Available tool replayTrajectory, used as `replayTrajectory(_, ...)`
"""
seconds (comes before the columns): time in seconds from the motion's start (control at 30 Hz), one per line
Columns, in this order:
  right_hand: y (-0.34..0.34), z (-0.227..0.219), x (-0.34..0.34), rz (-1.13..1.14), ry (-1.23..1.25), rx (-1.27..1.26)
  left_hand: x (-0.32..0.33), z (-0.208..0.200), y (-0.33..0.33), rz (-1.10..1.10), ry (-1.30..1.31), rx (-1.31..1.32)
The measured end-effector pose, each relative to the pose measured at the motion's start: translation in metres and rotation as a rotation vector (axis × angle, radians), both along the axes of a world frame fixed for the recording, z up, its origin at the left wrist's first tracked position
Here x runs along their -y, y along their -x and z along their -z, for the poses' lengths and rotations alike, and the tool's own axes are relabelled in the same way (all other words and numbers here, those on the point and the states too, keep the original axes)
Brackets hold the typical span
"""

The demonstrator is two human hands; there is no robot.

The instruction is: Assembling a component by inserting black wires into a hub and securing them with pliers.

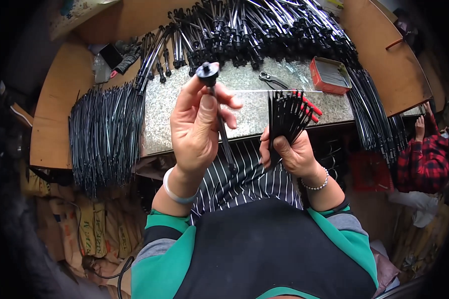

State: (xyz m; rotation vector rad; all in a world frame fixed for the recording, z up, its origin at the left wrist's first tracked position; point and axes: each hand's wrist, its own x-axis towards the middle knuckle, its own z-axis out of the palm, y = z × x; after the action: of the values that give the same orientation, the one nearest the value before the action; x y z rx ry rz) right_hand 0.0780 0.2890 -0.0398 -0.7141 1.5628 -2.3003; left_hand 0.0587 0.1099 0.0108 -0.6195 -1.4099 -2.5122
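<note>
My left hand [197,124] is raised above the front edge of the stone slab [244,107] and grips a thin black rod [223,134] with a round black cap [207,71] at its top end. The rod runs down past my palm toward my lap. My right hand [292,152] holds a fanned bundle of thin black ribs [284,117], two or three of them tipped in red. The two hands are close together but apart.
A large heap of black rod assemblies [249,30] covers the back of the wooden table [55,99]. A pile of thin black ribs [107,134] lies left. Pliers [273,80] and a red tin [330,74] sit on the slab. Another person in red plaid [426,159] is at right.
</note>
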Motion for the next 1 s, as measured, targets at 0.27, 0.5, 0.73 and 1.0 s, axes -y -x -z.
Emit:
replayTrajectory(0.27, 0.008, -0.004, 0.008, 0.059, 0.013, -0.029, 0.012, 0.008, 0.016, 0.181, -0.224, 0.078)
replayTrajectory(0.5, 0.009, -0.006, 0.009, 0.049, -0.087, 0.046, 0.011, 0.007, 0.017, 0.138, -0.131, 0.093)
replayTrajectory(0.73, 0.011, -0.009, 0.017, 0.073, -0.046, 0.042, 0.000, 0.004, 0.014, 0.106, -0.194, 0.116)
replayTrajectory(1.0, 0.013, -0.008, 0.033, 0.037, -0.024, 0.043, -0.007, 0.010, 0.013, 0.147, -0.262, 0.090)
